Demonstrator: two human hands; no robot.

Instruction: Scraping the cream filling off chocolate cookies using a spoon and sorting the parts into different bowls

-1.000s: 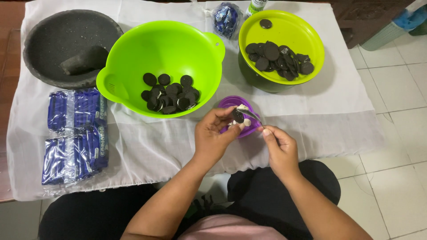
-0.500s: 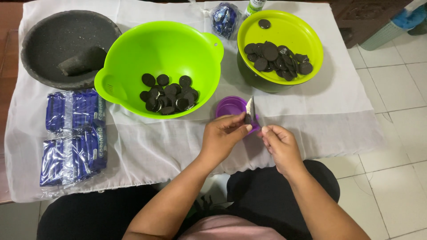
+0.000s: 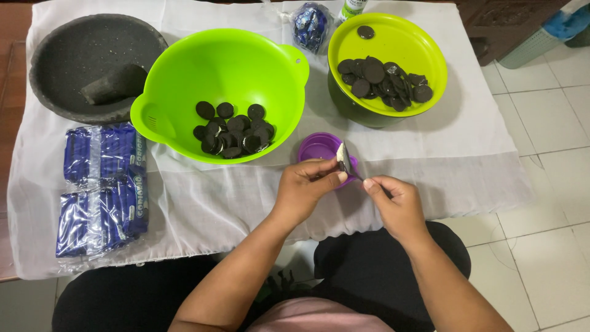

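My left hand (image 3: 306, 186) is pinched shut at the head of a metal spoon (image 3: 344, 161) that carries a dab of white cream. The dark cookie in its fingers is almost wholly hidden. My right hand (image 3: 393, 200) grips the spoon's handle. Both hands hover over the near edge of a small purple bowl (image 3: 318, 147). Behind it, a large light-green bowl (image 3: 227, 67) holds several dark cookie halves (image 3: 233, 130).
A yellow-green bowl (image 3: 393, 37) heaped with dark cookies stands at the back right. At the far left is a grey stone mortar (image 3: 61, 55) with its pestle (image 3: 114, 85). Blue cookie packets (image 3: 101, 187) lie on the white cloth (image 3: 467, 141). A crumpled blue wrapper (image 3: 311, 26) sits at the back.
My left hand has turned so the dark cookie, plainly visible a second ago, is now hidden. The spoon has tipped upright with cream on it. Both hands stay over the purple bowl.
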